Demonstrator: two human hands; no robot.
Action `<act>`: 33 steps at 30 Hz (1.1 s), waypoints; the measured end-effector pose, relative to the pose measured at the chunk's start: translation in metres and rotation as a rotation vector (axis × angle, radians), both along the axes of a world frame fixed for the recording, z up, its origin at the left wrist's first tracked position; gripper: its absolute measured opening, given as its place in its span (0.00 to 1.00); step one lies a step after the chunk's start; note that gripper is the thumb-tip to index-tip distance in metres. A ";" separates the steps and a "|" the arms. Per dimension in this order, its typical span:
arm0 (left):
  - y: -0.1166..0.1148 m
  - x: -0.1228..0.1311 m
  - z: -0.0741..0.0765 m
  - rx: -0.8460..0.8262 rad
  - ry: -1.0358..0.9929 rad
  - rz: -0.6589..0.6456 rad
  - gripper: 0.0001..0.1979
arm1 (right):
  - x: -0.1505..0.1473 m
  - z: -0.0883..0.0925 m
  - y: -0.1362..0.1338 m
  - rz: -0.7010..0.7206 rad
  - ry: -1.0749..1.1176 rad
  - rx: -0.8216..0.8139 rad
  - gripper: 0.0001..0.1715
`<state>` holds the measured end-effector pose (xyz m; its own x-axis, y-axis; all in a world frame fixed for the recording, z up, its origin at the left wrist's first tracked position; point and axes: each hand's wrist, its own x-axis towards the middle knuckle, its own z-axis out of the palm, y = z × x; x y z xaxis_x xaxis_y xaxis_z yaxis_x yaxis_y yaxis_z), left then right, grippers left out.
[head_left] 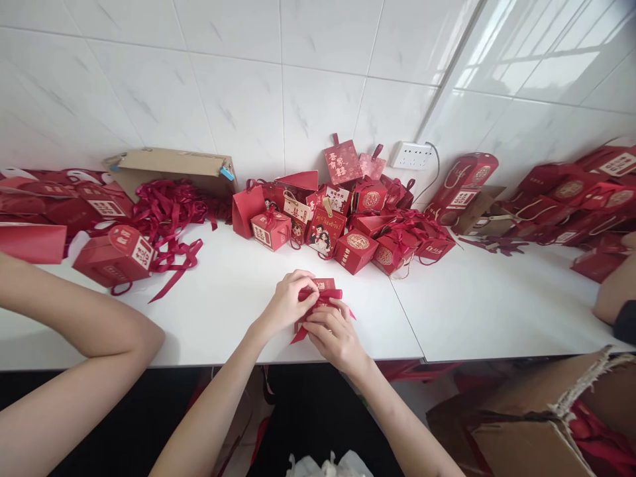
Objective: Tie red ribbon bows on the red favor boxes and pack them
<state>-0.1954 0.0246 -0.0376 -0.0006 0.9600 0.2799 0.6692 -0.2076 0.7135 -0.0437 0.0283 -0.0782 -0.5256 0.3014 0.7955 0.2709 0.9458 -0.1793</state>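
Note:
A small red gift box (pixel 325 283) with pale lettering lies on the white table in front of me, largely covered by my hands. A red ribbon (pixel 334 294) forms a bow across its top, and one tail hangs toward the table's front edge. My left hand (pixel 293 298) pinches the ribbon at the bow's left side, thumb and fingers together. Over the box's lower right, my right hand (pixel 334 331) has its fingers bent against the ribbon and box. What its fingertips grip is partly hidden.
Finished red boxes (pixel 355 252) are heaped at the back middle. Loose red ribbons (pixel 171 205) spill from a cardboard box (pixel 173 162) at left. A co-worker's arm (pixel 124 324) rests at the left, another person's arm (pixel 619 291) at the right. An open carton (pixel 527 444) stands below right.

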 end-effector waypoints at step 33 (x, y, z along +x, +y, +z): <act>0.002 0.002 -0.011 -0.025 -0.079 0.030 0.04 | 0.041 0.014 0.026 -0.193 0.018 -1.112 0.26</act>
